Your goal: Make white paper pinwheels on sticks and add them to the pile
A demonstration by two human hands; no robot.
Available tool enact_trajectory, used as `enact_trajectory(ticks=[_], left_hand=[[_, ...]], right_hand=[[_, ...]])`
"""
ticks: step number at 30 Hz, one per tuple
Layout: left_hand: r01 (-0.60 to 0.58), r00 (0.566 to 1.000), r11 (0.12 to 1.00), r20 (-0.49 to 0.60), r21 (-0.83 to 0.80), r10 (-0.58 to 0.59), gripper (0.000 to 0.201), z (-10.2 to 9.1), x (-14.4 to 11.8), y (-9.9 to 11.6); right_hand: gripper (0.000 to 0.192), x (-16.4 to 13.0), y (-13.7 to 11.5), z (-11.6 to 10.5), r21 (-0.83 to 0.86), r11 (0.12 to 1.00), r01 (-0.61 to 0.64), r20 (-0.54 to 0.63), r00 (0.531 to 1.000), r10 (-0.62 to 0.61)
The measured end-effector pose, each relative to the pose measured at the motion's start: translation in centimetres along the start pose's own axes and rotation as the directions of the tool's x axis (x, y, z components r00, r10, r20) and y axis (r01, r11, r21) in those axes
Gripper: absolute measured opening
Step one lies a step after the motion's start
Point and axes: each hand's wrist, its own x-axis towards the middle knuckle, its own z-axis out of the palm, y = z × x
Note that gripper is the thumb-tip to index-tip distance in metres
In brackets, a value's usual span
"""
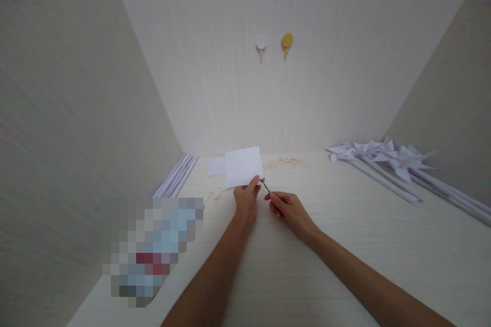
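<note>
My left hand (pixel 247 199) is closed on the lower right corner of a square sheet of white paper (pixel 243 164), thumb on top. Faint diagonal lines run in from the sheet's upper corners, and there is a tiny mark near its middle. My right hand (pixel 288 209) grips a thin dark metal tool (pixel 266 187), perhaps scissors; its handle is hidden by the fingers. The tool's tip meets the paper's lower right corner, close to my left thumb. Another white sheet (pixel 217 166) lies flat on the table, partly behind the held one.
White paper pinwheels (pixel 402 159) on rolled paper sticks lie at the right. Several paper rolls (pixel 177 176) rest along the left wall, with a pixelated item (pixel 161 250) nearer me. A white hook (pixel 261 42) and a yellow hook (pixel 287 41) are on the back wall.
</note>
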Motion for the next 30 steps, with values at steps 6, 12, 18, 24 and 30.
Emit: enact_trajectory(ticks=[6,12,18,24,30], left_hand=[[0.005,1.000,1.000,0.000,0.003,-0.005,0.006,0.13,-0.27,0.15],[0.013,1.000,1.000,-0.003,0.003,-0.013,0.006,0.10,-0.19,0.16],[0.036,0.999,0.999,-0.015,-0.009,-0.036,0.009,0.12,-0.13,0.32],[0.052,0.997,0.998,-0.055,-0.029,-0.054,0.012,0.08,-0.06,0.47],[0.063,0.996,0.995,-0.064,-0.073,-0.068,0.020,0.25,-0.01,0.60]], right_hand=[[0.029,0.02,0.13,-0.04,0.002,1.000,-0.002,-0.005,1.000,0.002],[0.028,-0.09,-0.17,0.01,0.024,1.000,-0.017,-0.009,1.000,0.017],[0.029,-0.08,-0.16,-0.07,0.038,0.999,-0.016,0.001,1.000,0.016],[0.030,-0.09,-0.11,-0.13,0.030,0.999,-0.018,0.004,1.000,0.018],[0.030,0.07,0.11,-0.16,0.059,0.998,-0.024,0.004,1.000,0.024]])
